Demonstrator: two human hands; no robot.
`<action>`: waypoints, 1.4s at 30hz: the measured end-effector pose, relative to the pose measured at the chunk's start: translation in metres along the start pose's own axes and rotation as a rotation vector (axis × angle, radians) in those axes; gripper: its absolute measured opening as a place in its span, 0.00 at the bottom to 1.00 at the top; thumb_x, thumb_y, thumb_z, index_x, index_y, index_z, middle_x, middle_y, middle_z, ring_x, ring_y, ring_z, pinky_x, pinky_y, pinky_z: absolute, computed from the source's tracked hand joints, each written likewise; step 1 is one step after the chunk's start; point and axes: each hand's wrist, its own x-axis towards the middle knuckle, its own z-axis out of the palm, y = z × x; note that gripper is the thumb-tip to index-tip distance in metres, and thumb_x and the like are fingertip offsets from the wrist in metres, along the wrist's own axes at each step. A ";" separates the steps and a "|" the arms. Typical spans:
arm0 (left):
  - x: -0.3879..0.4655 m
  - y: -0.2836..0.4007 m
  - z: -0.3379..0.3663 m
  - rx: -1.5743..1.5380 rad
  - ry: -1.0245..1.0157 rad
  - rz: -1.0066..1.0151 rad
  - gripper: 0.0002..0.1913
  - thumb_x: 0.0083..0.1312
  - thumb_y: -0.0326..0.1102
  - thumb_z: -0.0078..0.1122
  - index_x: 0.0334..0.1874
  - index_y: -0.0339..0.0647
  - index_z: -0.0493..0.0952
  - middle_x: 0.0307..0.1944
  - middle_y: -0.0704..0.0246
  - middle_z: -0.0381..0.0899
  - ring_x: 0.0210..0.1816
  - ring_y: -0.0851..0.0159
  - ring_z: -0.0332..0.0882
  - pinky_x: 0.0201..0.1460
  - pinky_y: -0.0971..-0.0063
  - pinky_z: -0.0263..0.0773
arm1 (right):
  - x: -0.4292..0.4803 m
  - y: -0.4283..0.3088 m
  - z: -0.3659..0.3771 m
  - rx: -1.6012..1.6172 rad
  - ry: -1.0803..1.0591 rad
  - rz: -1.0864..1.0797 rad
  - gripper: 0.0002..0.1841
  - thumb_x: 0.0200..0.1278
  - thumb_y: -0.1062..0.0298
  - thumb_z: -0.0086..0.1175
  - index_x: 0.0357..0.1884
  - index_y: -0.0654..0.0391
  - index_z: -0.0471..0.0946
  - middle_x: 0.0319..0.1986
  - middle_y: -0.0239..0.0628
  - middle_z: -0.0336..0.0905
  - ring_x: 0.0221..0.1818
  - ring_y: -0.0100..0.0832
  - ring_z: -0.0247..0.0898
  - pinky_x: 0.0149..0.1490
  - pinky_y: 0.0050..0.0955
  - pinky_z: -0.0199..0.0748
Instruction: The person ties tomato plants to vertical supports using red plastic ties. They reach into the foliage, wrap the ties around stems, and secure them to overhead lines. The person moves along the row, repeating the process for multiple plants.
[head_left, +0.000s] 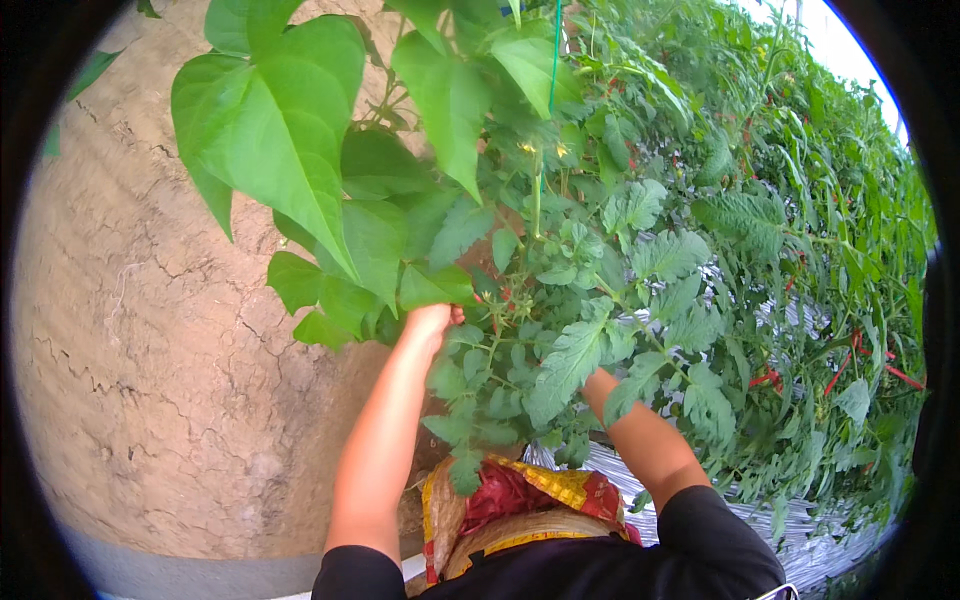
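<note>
My left hand (444, 315) reaches in under a broad heart-shaped leaf (435, 286) of a leafy climbing plant. Its fingers are mostly covered, so I cannot tell what they touch. Toothed tomato leaves (574, 367) hide my right hand completely; only the right forearm (645, 431) shows, entering the foliage from the lower right. Between the two arms stands a tomato stem with small buds (501, 307). Against my waist, an open woven sack (585, 487) in red and yellow gapes upward, its inside reddish.
Cracked bare earth (187, 375) spans the left side. A green string (556, 60) runs upright through the foliage near yellow flowers (561, 150). Dense tomato plants (750, 217) with red ties (765, 377) fill the right, above silver plastic mulch (814, 536).
</note>
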 end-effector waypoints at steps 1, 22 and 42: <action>0.008 0.000 0.004 0.003 0.000 -0.034 0.07 0.75 0.33 0.50 0.42 0.40 0.77 0.30 0.70 0.78 0.27 0.72 0.72 0.31 0.75 0.73 | 0.002 0.000 0.001 -0.001 0.000 0.008 0.16 0.75 0.56 0.49 0.56 0.54 0.76 0.49 0.39 0.81 0.48 0.39 0.80 0.53 0.44 0.81; 0.007 0.017 0.020 0.097 -0.378 0.199 0.18 0.77 0.39 0.53 0.65 0.40 0.75 0.58 0.71 0.78 0.57 0.70 0.74 0.60 0.73 0.71 | -0.083 0.013 -0.042 -0.239 0.229 -0.240 0.13 0.72 0.67 0.49 0.54 0.58 0.77 0.45 0.37 0.83 0.41 0.33 0.80 0.44 0.38 0.79; -0.045 0.008 0.011 0.669 -0.191 0.571 0.12 0.69 0.41 0.62 0.44 0.38 0.80 0.45 0.61 0.81 0.44 0.62 0.80 0.46 0.66 0.75 | -0.171 -0.083 0.091 -0.576 0.458 -0.485 0.14 0.72 0.59 0.55 0.37 0.61 0.78 0.20 0.28 0.70 0.19 0.22 0.60 0.26 0.25 0.60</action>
